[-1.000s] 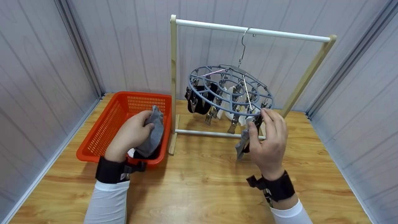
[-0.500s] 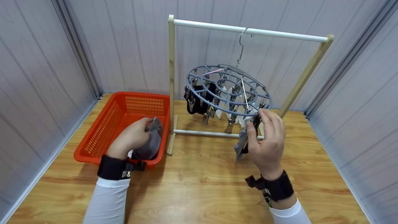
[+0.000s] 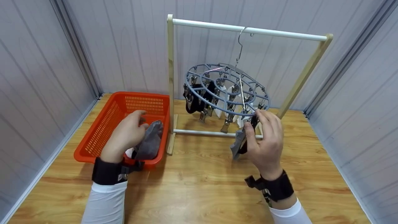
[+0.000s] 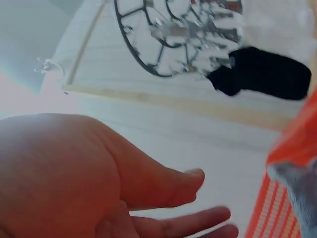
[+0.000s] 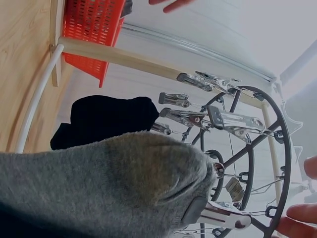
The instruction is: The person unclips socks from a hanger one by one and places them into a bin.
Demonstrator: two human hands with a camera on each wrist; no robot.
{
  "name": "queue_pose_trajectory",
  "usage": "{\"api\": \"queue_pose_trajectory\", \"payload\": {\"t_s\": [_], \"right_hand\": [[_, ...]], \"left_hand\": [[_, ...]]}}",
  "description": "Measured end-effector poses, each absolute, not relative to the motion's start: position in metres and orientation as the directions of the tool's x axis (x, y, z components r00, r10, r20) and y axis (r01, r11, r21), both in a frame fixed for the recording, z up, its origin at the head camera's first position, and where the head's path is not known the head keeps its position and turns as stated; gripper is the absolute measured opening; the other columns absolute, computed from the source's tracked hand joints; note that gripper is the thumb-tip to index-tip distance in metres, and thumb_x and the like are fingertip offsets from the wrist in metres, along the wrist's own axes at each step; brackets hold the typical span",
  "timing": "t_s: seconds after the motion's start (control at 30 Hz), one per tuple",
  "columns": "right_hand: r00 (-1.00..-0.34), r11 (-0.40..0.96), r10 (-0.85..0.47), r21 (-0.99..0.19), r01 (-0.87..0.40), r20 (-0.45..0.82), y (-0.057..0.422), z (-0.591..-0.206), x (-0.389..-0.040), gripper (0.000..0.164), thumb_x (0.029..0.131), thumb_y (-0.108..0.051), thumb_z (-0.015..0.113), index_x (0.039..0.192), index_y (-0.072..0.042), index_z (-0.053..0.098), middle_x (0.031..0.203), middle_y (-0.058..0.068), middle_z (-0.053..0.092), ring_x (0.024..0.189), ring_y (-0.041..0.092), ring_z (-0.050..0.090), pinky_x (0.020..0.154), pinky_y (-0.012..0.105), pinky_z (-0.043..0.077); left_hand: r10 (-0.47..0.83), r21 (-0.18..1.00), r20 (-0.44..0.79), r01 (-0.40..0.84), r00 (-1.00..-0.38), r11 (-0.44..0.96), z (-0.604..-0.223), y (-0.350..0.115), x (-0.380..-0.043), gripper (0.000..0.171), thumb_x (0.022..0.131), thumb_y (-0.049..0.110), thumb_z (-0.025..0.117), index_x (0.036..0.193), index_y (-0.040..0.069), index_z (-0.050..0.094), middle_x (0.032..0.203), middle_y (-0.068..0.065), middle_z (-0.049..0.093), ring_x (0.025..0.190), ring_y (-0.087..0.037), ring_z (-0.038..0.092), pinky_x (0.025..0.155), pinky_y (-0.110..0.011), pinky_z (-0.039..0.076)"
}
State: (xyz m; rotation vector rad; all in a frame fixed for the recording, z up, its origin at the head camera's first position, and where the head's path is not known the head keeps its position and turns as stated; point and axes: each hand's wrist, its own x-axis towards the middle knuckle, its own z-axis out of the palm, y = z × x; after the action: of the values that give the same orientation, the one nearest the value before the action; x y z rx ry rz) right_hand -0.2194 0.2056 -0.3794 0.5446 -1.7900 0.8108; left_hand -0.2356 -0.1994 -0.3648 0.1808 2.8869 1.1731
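Observation:
My left hand (image 3: 126, 133) is over the orange basket with its fingers spread, holding nothing. Just right of it, a grey sock (image 3: 149, 143) lies in the basket against the right side. My right hand (image 3: 266, 141) is at the front right of a round clip hanger (image 3: 214, 104), fingertips right at the ring, thumb apart from them. Below that spot hangs another grey sock (image 5: 124, 183), gripped by a metal clip (image 5: 223, 215); in the head view the hand partly covers it. A black sock (image 5: 111, 116) hangs from the hanger's left side.
The hanger hooks over the white top bar (image 3: 248, 30) of a wooden-legged rack. The orange basket (image 3: 93, 137) stands left of the rack's left post (image 3: 171, 84). White socks (image 3: 238, 93) hang farther back among several metal clips. Panelled walls enclose the wooden surface.
My left hand has lowered the grey sock into the basket, let go of it and drawn back left. My right hand stays at the ring with hardly any shift.

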Motion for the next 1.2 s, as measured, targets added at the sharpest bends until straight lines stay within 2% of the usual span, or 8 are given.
{"api": "queue_pose_trajectory", "payload": {"t_s": [0.13, 0.3, 0.5, 0.63, 0.77, 0.93, 1.07, 1.2], "right_hand": [[-0.328, 0.652, 0.004, -0.251, -0.716, 0.945, 0.206, -0.380, -0.217, 0.041, 0.100, -0.015, 0.074, 0.134, 0.008, 0.073, 0.134, 0.024, 0.073, 0.128, 0.045, 0.063, 0.120, 0.049, 0.042], [-0.314, 0.626, -0.018, -0.235, -0.744, 0.949, 0.207, -0.381, -0.215, 0.042, 0.103, -0.022, 0.074, 0.134, 0.007, 0.074, 0.134, 0.024, 0.073, 0.128, 0.045, 0.063, 0.120, 0.047, 0.043], [-0.305, 0.599, -0.042, -0.220, -0.770, 0.952, 0.206, -0.378, -0.213, 0.047, 0.108, -0.030, 0.071, 0.134, 0.009, 0.073, 0.134, 0.024, 0.074, 0.126, 0.044, 0.065, 0.119, 0.043, 0.045], [-0.276, 0.578, -0.027, -0.210, -0.788, 0.961, 0.205, -0.376, -0.212, 0.049, 0.110, -0.032, 0.071, 0.132, 0.011, 0.073, 0.132, 0.027, 0.074, 0.126, 0.046, 0.065, 0.119, 0.044, 0.046], [-0.257, 0.584, 0.011, -0.215, -0.783, 0.966, 0.206, -0.374, -0.212, 0.042, 0.106, -0.022, 0.074, 0.131, 0.011, 0.073, 0.132, 0.028, 0.073, 0.128, 0.046, 0.065, 0.121, 0.047, 0.045], [-0.307, 0.648, 0.054, -0.267, -0.713, 0.950, 0.212, -0.374, -0.215, 0.042, 0.098, -0.009, 0.076, 0.135, 0.011, 0.071, 0.137, 0.027, 0.072, 0.134, 0.046, 0.062, 0.124, 0.050, 0.041], [-0.389, 0.722, 0.050, -0.303, -0.622, 0.920, 0.217, -0.376, -0.216, 0.045, 0.104, -0.017, 0.072, 0.140, 0.011, 0.068, 0.143, 0.028, 0.069, 0.140, 0.045, 0.059, 0.127, 0.053, 0.037], [-0.442, 0.751, 0.039, -0.318, -0.579, 0.896, 0.218, -0.379, -0.216, 0.045, 0.107, -0.022, 0.070, 0.140, 0.009, 0.068, 0.143, 0.028, 0.069, 0.142, 0.045, 0.058, 0.127, 0.055, 0.037]], "left_hand": [[0.170, 0.738, 0.078, 0.172, -0.982, 0.653, -0.364, -0.185, -0.233, 0.047, 0.114, 0.011, 0.058, 0.160, -0.001, 0.052, 0.138, -0.025, 0.068, 0.119, -0.038, 0.067, 0.096, -0.053, 0.054], [0.270, 0.782, 0.115, 0.255, -0.956, 0.569, -0.365, -0.167, -0.232, 0.042, 0.112, 0.010, 0.064, 0.153, -0.001, 0.060, 0.122, -0.017, 0.072, 0.108, -0.032, 0.069, 0.093, -0.048, 0.055], [0.360, 0.802, 0.119, 0.303, -0.926, 0.515, -0.368, -0.143, -0.229, 0.042, 0.110, 0.017, 0.073, 0.148, 0.003, 0.066, 0.122, -0.009, 0.075, 0.113, -0.028, 0.068, 0.100, -0.050, 0.056], [0.396, 0.797, 0.109, 0.318, -0.912, 0.514, -0.370, -0.130, -0.227, 0.046, 0.108, 0.023, 0.077, 0.149, 0.005, 0.066, 0.128, -0.009, 0.076, 0.122, -0.029, 0.069, 0.106, -0.054, 0.055], [0.403, 0.798, 0.101, 0.316, -0.910, 0.513, -0.373, -0.121, -0.225, 0.051, 0.106, 0.026, 0.079, 0.151, 0.006, 0.065, 0.135, -0.010, 0.075, 0.129, -0.031, 0.067, 0.108, -0.055, 0.054], [0.407, 0.795, 0.135, 0.344, -0.903, 0.499, -0.382, -0.104, -0.225, 0.056, 0.104, 0.030, 0.083, 0.152, 0.007, 0.065, 0.138, -0.010, 0.073, 0.130, -0.030, 0.067, 0.106, -0.053, 0.056], [0.416, 0.811, 0.181, 0.374, -0.891, 0.449, -0.390, -0.087, -0.223, 0.058, 0.103, 0.030, 0.084, 0.152, 0.008, 0.063, 0.141, -0.010, 0.071, 0.130, -0.027, 0.067, 0.107, -0.050, 0.057], [0.447, 0.813, 0.232, 0.425, -0.864, 0.398, -0.399, -0.073, -0.221, 0.061, 0.103, 0.029, 0.084, 0.154, 0.005, 0.059, 0.144, -0.012, 0.069, 0.132, -0.029, 0.066, 0.107, -0.048, 0.057]]}}
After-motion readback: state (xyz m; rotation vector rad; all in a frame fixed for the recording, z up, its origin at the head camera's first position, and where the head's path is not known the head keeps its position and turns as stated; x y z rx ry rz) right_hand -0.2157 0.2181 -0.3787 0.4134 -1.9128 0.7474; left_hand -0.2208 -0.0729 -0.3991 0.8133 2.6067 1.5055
